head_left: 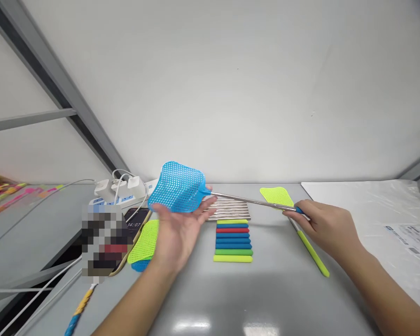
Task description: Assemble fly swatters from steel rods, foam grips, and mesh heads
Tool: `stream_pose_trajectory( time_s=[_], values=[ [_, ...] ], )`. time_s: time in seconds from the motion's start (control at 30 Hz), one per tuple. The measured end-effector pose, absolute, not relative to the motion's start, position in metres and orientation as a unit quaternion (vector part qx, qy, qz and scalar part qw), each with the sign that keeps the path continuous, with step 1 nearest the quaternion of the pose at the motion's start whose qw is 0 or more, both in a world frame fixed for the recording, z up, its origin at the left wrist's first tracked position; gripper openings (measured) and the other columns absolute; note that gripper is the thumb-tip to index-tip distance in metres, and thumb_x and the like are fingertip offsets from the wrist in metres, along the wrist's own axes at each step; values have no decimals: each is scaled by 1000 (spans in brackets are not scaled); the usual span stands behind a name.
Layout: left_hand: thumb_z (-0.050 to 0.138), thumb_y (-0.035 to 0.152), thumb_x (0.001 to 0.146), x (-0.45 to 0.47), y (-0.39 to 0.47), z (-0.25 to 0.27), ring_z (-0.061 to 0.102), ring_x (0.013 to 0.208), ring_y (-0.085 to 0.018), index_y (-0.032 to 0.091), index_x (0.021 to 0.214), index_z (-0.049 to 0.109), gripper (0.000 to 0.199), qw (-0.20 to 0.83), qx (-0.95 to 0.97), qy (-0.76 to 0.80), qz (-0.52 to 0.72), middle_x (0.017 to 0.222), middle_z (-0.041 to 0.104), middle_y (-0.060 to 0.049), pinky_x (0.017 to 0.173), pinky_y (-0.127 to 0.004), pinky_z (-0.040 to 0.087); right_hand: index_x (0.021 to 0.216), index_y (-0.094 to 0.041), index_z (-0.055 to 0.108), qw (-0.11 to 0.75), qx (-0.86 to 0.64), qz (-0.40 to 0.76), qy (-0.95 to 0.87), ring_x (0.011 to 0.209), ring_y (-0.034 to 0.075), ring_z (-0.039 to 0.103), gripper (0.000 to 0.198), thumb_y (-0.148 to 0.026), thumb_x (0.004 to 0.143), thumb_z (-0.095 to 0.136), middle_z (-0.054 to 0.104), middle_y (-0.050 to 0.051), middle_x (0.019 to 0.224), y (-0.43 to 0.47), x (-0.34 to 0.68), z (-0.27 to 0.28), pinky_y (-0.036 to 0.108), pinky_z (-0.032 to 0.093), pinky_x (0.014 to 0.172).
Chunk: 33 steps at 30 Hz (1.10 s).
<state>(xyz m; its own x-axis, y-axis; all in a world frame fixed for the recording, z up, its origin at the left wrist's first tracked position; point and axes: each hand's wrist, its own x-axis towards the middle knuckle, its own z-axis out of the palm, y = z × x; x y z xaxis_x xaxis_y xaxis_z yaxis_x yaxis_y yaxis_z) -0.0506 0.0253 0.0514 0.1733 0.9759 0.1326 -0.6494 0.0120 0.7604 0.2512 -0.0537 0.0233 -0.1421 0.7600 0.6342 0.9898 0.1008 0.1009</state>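
Right hand [324, 226] grips blue flyswatter [231, 196] by handle [299, 210]; left hand [177, 235] spread at mesh head [180, 184].

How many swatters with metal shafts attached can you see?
2: a blue swatter gripped by the right hand, and a lime swatter lying partly behind that hand. Others may be hidden.

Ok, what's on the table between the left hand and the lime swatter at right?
A row of metal rods and, nearer the wearer, a row of coloured grips; the head view shows both.
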Motion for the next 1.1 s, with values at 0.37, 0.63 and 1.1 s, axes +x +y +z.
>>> stream_pose_trajectory(
  time_s=[0.37, 0.63, 1.1],
  values=[
    [60, 45, 88, -14, 17, 46, 71, 87, -21, 16, 91, 65, 30, 529, 344, 330, 702, 87, 72, -7, 78, -34, 54, 63, -20, 47, 201, -593, -280, -728, 41, 8, 40, 46, -48, 99, 41, 44, -5, 48, -59, 228, 16, 26, 13, 46],
    [60, 48, 87, -10, 26, 29, 72, 88, -23, 15, 90, 64, 33, 543, 344, 364, 674, 86, 73, -9, 76, -33, 53, 64, -23, 43, 167, -658, -110, -726, 37, 11, 35, 50, -60, 96, 35, 40, -5, 45, -67, 216, 28, 26, 13, 42],
    [63, 39, 89, -32, 39, 36, 71, 77, -18, 14, 88, 64, 24, 532, 364, 299, 704, 81, 69, -3, 76, -34, 59, 98, -25, 49, 246, -605, 349, -672, 60, 12, 40, 29, -53, 93, 46, 49, -3, 72, -61, 204, 32, 25, 31, 56]
  ],
)
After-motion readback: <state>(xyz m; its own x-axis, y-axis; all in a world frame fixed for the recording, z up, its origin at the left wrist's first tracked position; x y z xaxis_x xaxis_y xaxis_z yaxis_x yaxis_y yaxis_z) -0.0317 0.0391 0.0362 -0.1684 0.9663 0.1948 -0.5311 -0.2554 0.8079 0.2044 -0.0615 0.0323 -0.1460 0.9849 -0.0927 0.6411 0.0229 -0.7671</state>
